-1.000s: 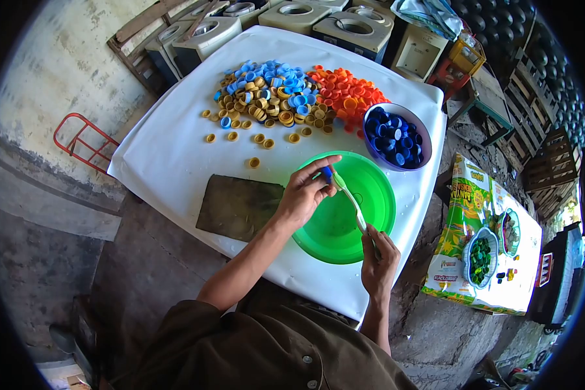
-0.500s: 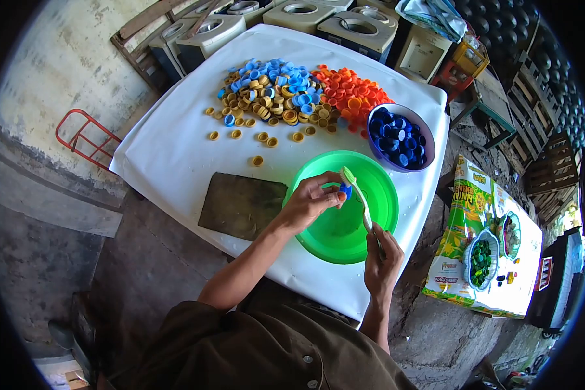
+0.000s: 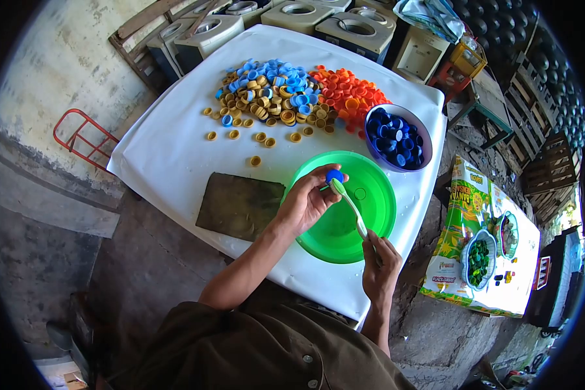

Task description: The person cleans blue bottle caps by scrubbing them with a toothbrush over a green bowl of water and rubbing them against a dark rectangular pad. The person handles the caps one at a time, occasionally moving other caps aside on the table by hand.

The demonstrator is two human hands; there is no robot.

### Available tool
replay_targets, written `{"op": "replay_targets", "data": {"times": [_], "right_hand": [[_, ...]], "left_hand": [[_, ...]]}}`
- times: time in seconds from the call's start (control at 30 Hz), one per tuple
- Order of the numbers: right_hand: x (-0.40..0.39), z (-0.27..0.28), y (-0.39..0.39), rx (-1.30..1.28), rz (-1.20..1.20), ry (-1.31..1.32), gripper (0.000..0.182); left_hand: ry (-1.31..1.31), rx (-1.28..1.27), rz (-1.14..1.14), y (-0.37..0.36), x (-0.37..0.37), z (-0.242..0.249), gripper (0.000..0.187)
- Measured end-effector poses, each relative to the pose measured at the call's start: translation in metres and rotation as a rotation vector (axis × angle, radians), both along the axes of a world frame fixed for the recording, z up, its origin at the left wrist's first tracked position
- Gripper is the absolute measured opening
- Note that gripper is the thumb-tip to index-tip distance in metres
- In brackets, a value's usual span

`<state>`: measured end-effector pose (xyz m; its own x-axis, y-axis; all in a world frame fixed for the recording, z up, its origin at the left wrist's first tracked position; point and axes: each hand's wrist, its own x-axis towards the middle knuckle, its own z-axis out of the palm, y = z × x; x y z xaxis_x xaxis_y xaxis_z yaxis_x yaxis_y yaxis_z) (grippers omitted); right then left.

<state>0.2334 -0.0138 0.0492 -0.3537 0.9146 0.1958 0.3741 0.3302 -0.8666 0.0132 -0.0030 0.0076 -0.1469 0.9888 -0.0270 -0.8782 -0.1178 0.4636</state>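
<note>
Between the fingers of my left hand (image 3: 303,203) is a blue bottle cap (image 3: 334,175), held above the green basin (image 3: 389,205). My right hand (image 3: 381,263) is closed round the handle of a white and green toothbrush (image 3: 353,211). The brush head is at the near edge of the cap and seems to touch it. A purple bowl (image 3: 426,133) full of dark blue caps (image 3: 396,140) stands just beyond the basin. To the left of the basin lies a flat dark mat (image 3: 237,206).
Light blue caps (image 3: 276,68), gold caps (image 3: 266,104) and orange caps (image 3: 351,94) are heaped on the white-covered table (image 3: 169,149). A red metal frame (image 3: 84,140) stands at left. On the right, a second surface holds a bowl of green caps (image 3: 478,263).
My left hand has turned the blue cap so its rounded blue face shows. The toothbrush head has moved slightly down and left, from above the cap to its near side.
</note>
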Motion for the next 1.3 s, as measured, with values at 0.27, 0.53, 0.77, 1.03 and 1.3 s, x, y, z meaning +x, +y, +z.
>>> {"op": "replay_targets", "data": {"times": [0.27,0.53,0.77,1.03,1.3], "right_hand": [[0.005,-0.010,0.007,0.060,-0.120,0.009,0.019],[0.012,-0.018,0.013,0.062,-0.190,-0.037,0.020],[0.019,-0.023,0.024,0.147,-0.131,-0.199,0.023],[0.022,-0.030,0.024,0.040,-0.068,-0.176,0.026],[0.014,-0.029,0.022,0.032,0.009,-0.191,0.028]], "left_hand": [[0.326,-0.079,-0.008,-0.001,0.009,-0.001,0.031],[1.441,-0.059,0.113,-0.014,0.020,0.008,0.026],[1.542,0.112,0.533,-0.044,0.014,0.027,0.025],[1.921,-0.308,0.643,-0.133,-0.051,-0.040,0.029],[2.145,-0.701,0.753,-0.135,-0.048,-0.045,0.036]]}}
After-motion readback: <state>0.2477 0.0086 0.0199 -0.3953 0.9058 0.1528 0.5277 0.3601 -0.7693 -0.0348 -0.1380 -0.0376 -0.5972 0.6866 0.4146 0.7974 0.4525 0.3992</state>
